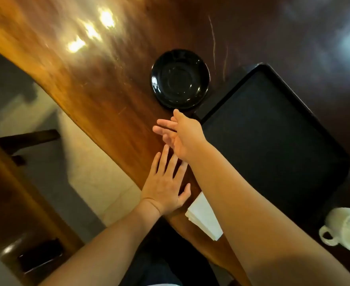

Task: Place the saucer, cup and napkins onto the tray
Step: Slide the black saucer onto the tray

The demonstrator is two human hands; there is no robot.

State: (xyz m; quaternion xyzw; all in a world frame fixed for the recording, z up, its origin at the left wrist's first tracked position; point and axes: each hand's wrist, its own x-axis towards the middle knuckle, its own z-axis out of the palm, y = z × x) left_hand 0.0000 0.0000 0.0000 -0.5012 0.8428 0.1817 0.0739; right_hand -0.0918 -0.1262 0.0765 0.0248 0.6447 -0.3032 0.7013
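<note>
A glossy black saucer (180, 79) lies on the wooden table, just left of the far corner of a black rectangular tray (273, 141) that holds nothing. My right hand (180, 137) hovers open, fingers spread, a short way in front of the saucer and beside the tray's left edge, touching neither. My left hand (167, 184) rests flat and open on the table near its edge. A small stack of white napkins (205, 217) lies by the table edge, partly hidden under my right forearm. A white cup (347, 230) stands at the right, near the tray's near corner.
The table (108, 89) has a curved wooden edge running diagonally from upper left to bottom centre. Beyond it lie a light tiled floor (91, 172) and dark chair parts (25, 139). The view is blurred by motion.
</note>
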